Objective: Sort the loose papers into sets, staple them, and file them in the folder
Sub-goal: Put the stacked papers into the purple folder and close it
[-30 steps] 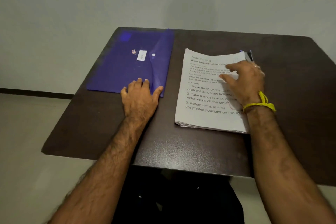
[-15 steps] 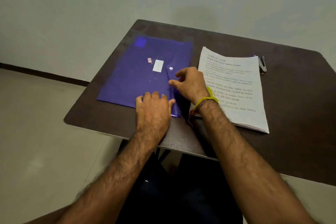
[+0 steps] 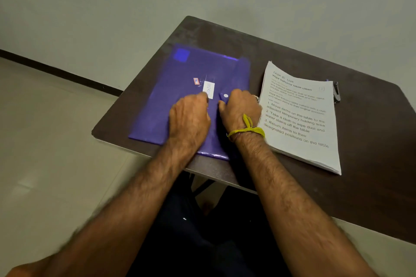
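Observation:
A translucent blue snap-button folder [image 3: 180, 87] lies flat on the left part of the dark table [image 3: 371, 175]. My left hand [image 3: 189, 119] rests on the folder and presses it down, fingertips by its white label. My right hand [image 3: 239, 109], with a yellow thread at the wrist, pinches the folder's flap beside the white snap button [image 3: 225, 96]. A stack of printed papers [image 3: 299, 123] lies just right of the folder. A stapler [image 3: 336, 93] peeks out behind the stack's far right corner.
The table's near edge runs just under my wrists, with my dark-trousered legs below it. A pale wall stands behind the table and pale floor lies to the left.
My right hand left the paper stack and came over to the folder's flap by the button. My left hand slid forward from the folder's near edge to the label.

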